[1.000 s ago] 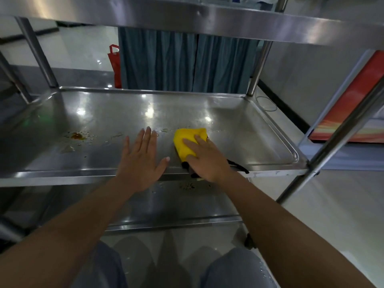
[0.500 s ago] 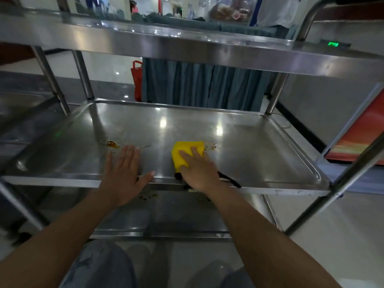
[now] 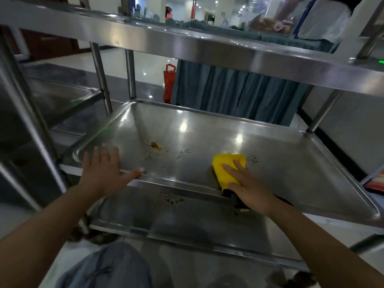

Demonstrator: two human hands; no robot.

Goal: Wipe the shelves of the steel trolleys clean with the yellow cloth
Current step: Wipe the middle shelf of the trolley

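The steel trolley's middle shelf [image 3: 280, 154] fills the view. My right hand [image 3: 249, 188] lies flat, fingers straight, pressing the yellow cloth [image 3: 225, 169] onto the shelf near its front edge; a black part of the cloth shows under my palm. My left hand [image 3: 106, 171] rests flat on the shelf's front left rim, fingers spread, thumb along the edge. An orange-brown stain [image 3: 154, 145] and water drops [image 3: 185, 151] sit on the shelf between my hands.
The top shelf [image 3: 207, 48] hangs overhead. The bottom shelf [image 3: 187, 221] carries brown spots [image 3: 172, 199]. A second steel trolley [image 3: 52, 96] stands to the left. Blue curtain [image 3: 228, 94] and a red bag [image 3: 169, 82] lie behind. My knees are below.
My left hand slid left along the front rim, away from the cloth. The view swung so the cloth and right hand sit further right of the stain.
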